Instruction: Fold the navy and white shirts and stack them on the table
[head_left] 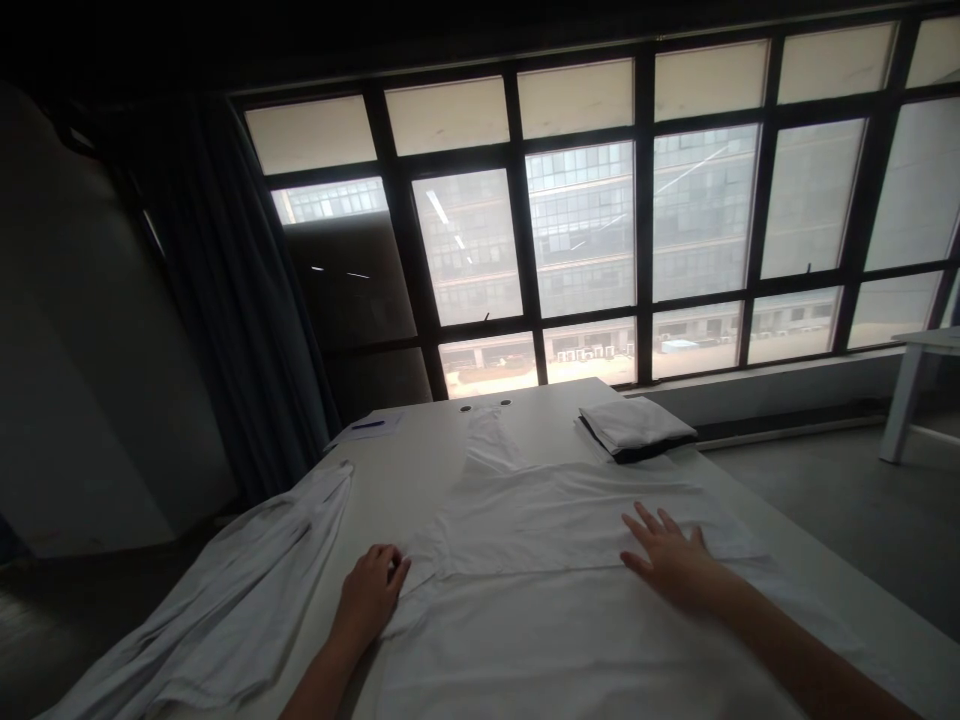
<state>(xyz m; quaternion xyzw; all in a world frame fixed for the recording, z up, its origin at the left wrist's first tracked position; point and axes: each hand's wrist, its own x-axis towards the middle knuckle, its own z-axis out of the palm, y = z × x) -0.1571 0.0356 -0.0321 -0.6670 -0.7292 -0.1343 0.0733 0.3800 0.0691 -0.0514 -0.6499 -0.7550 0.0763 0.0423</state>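
Observation:
A white shirt (540, 620) lies spread on the white table, its buttoned front edge running across the middle and one sleeve (491, 440) stretched toward the far end. At the shirt's collar end, on the left, my left hand (373, 590) is closed, with bent fingers at the edge of the cloth. My right hand (671, 560) lies palm down on the body of the shirt, fingers spread and nothing held.
Another white garment (247, 590) hangs over the table's left edge. A folded stack of white and black cloth (636, 425) sits far right on the table (427, 450). At the far left corner lie a paper and a blue pen (368, 425). Windows line the back; a second table (904, 390) stands right.

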